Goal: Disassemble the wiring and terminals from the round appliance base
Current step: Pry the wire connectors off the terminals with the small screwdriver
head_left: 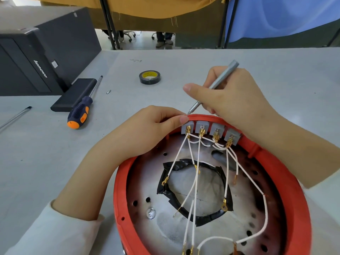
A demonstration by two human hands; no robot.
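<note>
From the head camera, the round appliance base with its red plastic rim and scorched metal floor [117, 190] lies on the grey table [184, 63] just before the person, white wires [195, 183] fanning from brass terminals [201, 133] plugged into four grey blocks [202, 126] at its far edge. The left hand [150, 129] pinches the rim beside the leftmost block while the right hand [231, 100] grips a slim silver screwdriver [215, 85], tip at the rim just beyond that block. The step in hand seems to be freeing the leftmost terminal; next, I judge, the tip must seat and lever without slipping.
</note>
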